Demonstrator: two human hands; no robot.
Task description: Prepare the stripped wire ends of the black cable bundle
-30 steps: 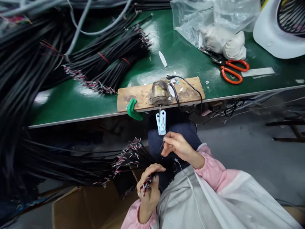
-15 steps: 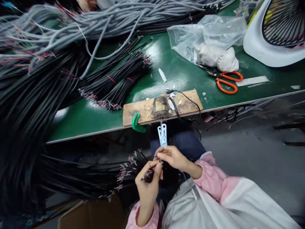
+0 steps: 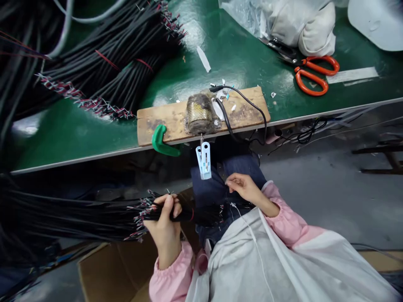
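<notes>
My left hand (image 3: 166, 216) is wrapped around a bundle of thin black cables (image 3: 185, 213), whose stripped ends show red and white wires. To its right, above my lap, my right hand (image 3: 244, 186) has its fingers curled together in a pinch. Whether anything is between those fingertips I cannot make out. Ahead of both hands, a light blue clothespin (image 3: 205, 161) hangs from the shaft of a small grimy motor (image 3: 200, 113). Neither hand touches the clothespin. The motor sits on a wooden board (image 3: 170, 113) at the bench edge.
A green clamp (image 3: 161, 142) grips the board's left end. Orange-handled scissors (image 3: 311, 75) lie on the green bench (image 3: 239, 58) near a cloth bundle (image 3: 317, 31). Tied black cables (image 3: 103, 63) cover the bench's left side. An open cardboard box (image 3: 116, 268) stands below.
My hands have come apart: the left moved left with the cables, the right moved right, away from them. The view has tilted down and closer to the bench edge.
</notes>
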